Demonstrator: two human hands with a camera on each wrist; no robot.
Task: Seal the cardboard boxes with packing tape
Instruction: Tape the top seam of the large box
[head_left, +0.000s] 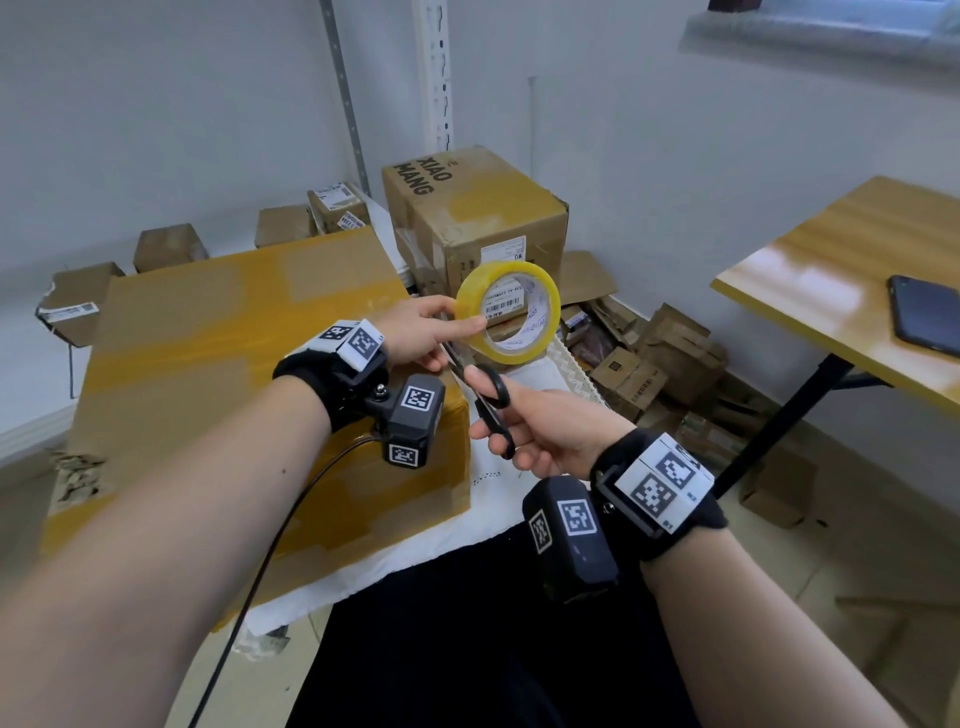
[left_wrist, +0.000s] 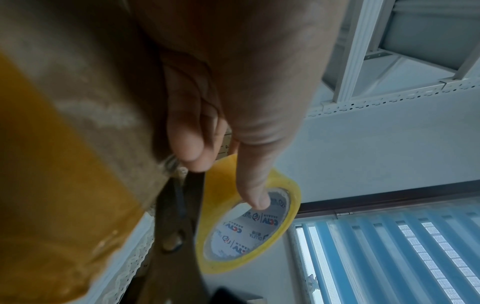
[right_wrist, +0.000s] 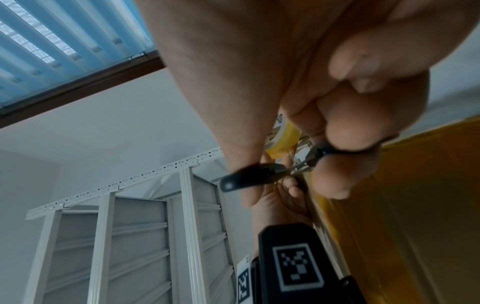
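My left hand (head_left: 431, 327) holds a yellow roll of packing tape (head_left: 509, 310) in the air, thumb on its rim, just past the right edge of a large cardboard box (head_left: 223, 332) striped with yellowish tape. In the left wrist view the thumb (left_wrist: 255, 195) reaches into the tape roll (left_wrist: 285, 222). My right hand (head_left: 535, 431) grips black-handled scissors (head_left: 491, 402), fingers through the loops, blades pointing up toward the left hand beneath the roll. The right wrist view shows the scissors' handles (right_wrist: 249, 179) and a bit of the roll (right_wrist: 284, 139). Whether a tape strip lies between the blades is hidden.
A taped carton marked XIAO MANG (head_left: 478, 218) stands behind the roll. Small boxes line the back wall (head_left: 166, 249), and flattened cartons are heaped on the floor at right (head_left: 649, 358). A wooden table (head_left: 810, 291) with a phone (head_left: 924, 317) stands right.
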